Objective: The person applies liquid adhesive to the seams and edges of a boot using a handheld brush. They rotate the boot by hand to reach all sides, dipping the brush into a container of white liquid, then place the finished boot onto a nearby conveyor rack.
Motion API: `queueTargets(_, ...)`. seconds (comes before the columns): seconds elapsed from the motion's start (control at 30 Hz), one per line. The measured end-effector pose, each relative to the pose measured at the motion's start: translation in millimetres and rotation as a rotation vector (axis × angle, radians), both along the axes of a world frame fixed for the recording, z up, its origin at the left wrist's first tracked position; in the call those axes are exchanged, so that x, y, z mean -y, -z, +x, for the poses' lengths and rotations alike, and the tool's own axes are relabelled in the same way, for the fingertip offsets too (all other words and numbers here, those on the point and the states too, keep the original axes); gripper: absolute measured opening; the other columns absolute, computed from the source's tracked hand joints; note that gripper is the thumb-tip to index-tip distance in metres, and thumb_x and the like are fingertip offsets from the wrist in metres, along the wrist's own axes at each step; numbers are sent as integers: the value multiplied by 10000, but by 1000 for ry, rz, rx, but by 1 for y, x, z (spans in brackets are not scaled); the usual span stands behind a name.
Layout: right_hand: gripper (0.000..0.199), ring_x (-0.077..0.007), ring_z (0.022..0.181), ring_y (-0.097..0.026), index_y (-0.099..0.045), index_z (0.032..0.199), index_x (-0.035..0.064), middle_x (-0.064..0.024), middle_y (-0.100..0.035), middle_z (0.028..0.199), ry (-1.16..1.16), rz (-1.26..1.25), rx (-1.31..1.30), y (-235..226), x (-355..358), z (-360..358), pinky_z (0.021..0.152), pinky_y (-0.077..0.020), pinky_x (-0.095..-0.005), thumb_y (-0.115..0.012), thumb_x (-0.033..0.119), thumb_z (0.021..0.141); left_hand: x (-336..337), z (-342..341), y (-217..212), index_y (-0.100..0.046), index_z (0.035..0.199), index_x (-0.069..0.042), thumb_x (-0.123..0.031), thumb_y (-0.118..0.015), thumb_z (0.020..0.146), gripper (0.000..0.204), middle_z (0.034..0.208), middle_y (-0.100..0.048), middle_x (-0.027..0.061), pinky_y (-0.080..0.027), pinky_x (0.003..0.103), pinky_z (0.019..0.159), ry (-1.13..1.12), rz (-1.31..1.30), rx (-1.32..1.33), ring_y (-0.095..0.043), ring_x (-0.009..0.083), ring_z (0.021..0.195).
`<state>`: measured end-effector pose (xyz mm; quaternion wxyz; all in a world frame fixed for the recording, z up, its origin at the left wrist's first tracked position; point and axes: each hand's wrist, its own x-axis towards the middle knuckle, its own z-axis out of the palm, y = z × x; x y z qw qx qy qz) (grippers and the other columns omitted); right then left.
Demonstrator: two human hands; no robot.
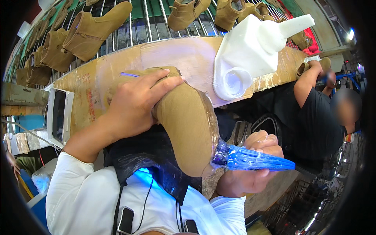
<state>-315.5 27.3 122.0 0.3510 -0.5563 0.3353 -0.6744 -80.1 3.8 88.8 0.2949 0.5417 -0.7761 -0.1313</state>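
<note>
A tan suede-like boot [188,129] lies tilted in front of me, its rounded toe pointing down toward my lap. Across its upper curls my left hand [137,96], fingers over the top, holding it; the thumb side is hidden. My right hand [260,150] grips a blue brush [258,159] that looks wrapped in glossy clear film. The brush's dark, wet-looking end touches the boot's right edge near the toe, where a shiny coating runs along the sole side. Beyond the boot stands a white plastic bottle [250,47] with a spout and a round open cup [237,82] of whitish liquid.
Cardboard [156,53] covers the bench beneath the bottle. Behind it, a metal-bar rack [147,19] carries several tan boots [92,33]. A white-framed dark panel [59,115] stands at left. At right sits another person in black [313,121], handling a boot.
</note>
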Motion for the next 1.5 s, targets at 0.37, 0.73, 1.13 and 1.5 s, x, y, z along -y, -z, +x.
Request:
queueTargets(0.37, 436, -193, 609, -472, -527, 825, 27, -89, -502, 715, 134, -407, -425, -21, 33, -13, 531, -367, -301, -586, 458, 850, 29, 0, -15, -523, 1220, -144, -53, -749, 589, 677, 1070, -634, 107, -513, 401, 776, 45, 10, -78, -620, 318, 958)
queueTargets(0.73, 449, -209, 688, -479, -522, 828, 21, -95, -519, 799, 215, -354, -447, -10, 54, -15, 600, -367, -332, -597, 464, 850, 54, 9, -34, -529, 1216, -68, -89, -792, 536, 729, 1141, -610, 167, -466, 393, 902, 52, 204, -85, -579, 348, 1056)
queueTargets(1.13, 235, -220, 792, -609, -662, 951, -13, -121, -620, 906, 192, -5, -691, 72, 107, -81, 721, -477, -284, -682, -80, 727, 18, 94, 35, -480, 1261, -1, -80, -771, 732, 609, 1272, -531, 140, -418, 371, 986, -40, 723, -657, -501, 230, 1184)
queueTargets(1.5, 111, -187, 759, -601, -624, 904, -41, -82, -618, 837, 147, 289, -445, 83, 92, -70, 718, -471, -289, -651, 3, 806, 6, 39, 20, -253, 1433, 34, -181, -797, 670, 961, 1373, -429, 135, -329, 328, 1051, 87, 989, -962, -420, 207, 1259)
